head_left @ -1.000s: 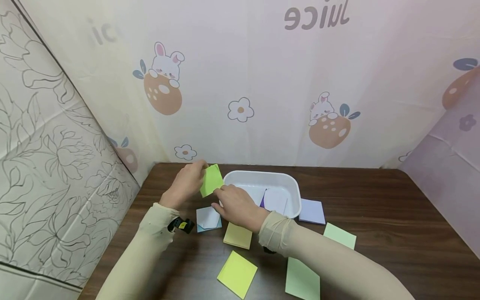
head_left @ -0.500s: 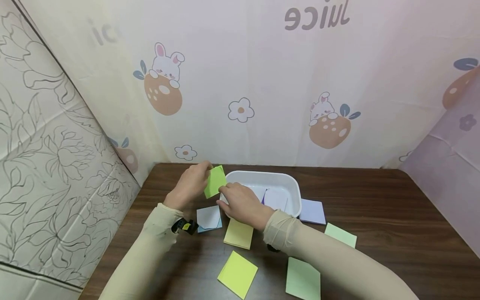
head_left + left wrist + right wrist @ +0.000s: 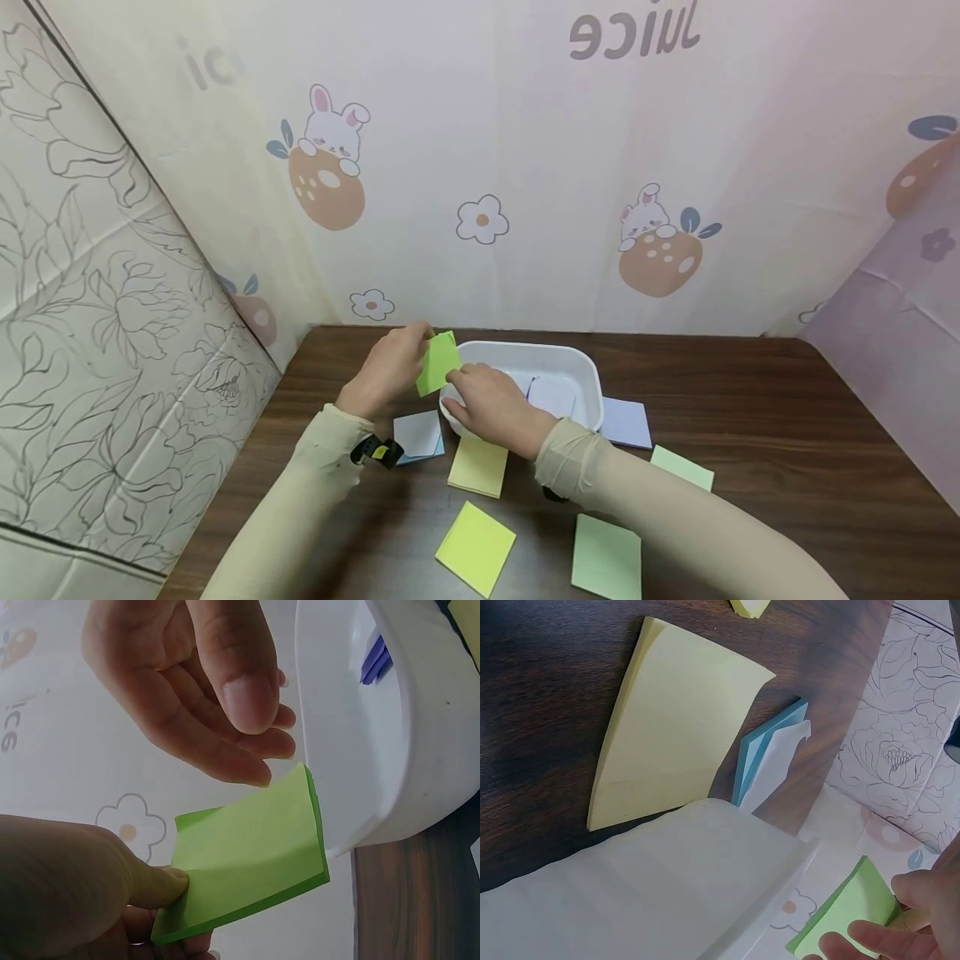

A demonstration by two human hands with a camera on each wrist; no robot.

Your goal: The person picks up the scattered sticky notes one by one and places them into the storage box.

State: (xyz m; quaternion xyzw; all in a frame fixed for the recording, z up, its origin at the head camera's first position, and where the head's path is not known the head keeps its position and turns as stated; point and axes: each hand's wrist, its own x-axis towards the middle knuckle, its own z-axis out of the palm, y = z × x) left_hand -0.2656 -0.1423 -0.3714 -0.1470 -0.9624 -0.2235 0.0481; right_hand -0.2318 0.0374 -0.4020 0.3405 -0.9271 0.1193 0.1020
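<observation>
My left hand (image 3: pixel 392 367) pinches a bright green sticky note pad (image 3: pixel 247 855) with its thumb on the face, in front of the left end of a white plastic tub (image 3: pixel 581 363). Beside the pad my right hand (image 3: pixel 491 404) hovers over the tub's left end, thumb and fingers loosely bent. In the left wrist view, its fingertips (image 3: pixel 259 776) are close to the pad's top edge; I cannot tell whether they touch it. Seen from the right wrist, the right hand (image 3: pixel 922 907) partly covers the green pad.
The tub holds a white-topped purple pad (image 3: pixel 551 396). Around it on the brown table (image 3: pixel 750 400) lie a blue pad with a whitish sheet (image 3: pixel 417 433), pale yellow (image 3: pixel 675 720), bright yellow (image 3: pixel 476 550), lavender (image 3: pixel 626 422) and light green pads (image 3: pixel 607 557). A printed curtain (image 3: pixel 480 275) hangs behind.
Both hands have shifted slightly to the right, and the green pad has moved with the left one. The tub and the pads on the table have stayed put.
</observation>
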